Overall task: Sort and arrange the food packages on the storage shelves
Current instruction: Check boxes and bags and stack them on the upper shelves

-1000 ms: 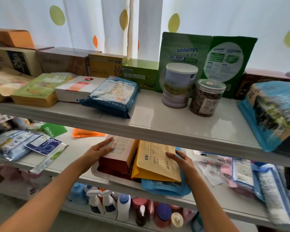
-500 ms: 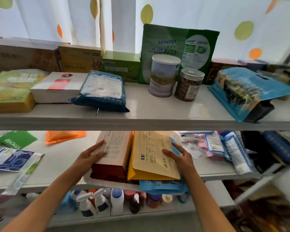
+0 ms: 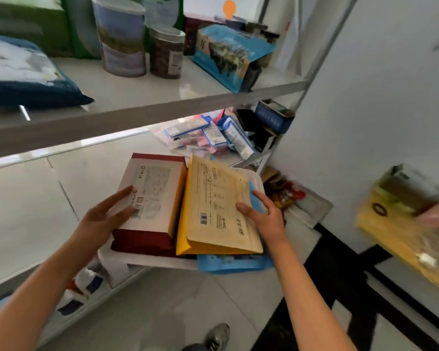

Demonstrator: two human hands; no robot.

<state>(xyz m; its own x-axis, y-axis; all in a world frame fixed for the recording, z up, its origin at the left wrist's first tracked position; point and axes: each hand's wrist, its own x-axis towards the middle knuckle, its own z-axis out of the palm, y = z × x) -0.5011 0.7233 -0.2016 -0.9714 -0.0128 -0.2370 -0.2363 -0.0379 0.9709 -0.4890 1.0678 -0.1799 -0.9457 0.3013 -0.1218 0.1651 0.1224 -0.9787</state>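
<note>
Sorting looks mid-way: left hand (image 3: 104, 219) rests flat on the red box (image 3: 150, 198) and right hand (image 3: 264, 219) grips the yellow pouch (image 3: 213, 206), both in a white tray (image 3: 147, 262) off the middle shelf (image 3: 31, 219), loose packets (image 3: 208, 138) still unsorted

Box (image 3: 147, 198) at 9 o'clock of tray showing dark red sides, white printed face. Pouch (image 3: 221, 211) at 3 o'clock showing pale tan front, yellow edge, black barcode. Bag (image 3: 235, 266) beneath showing plain light blue. Tray (image 3: 160, 262) showing white. Upper-shelf pouch (image 3: 228, 54) at 1 o'clock showing blue with dark landscape print.
</note>
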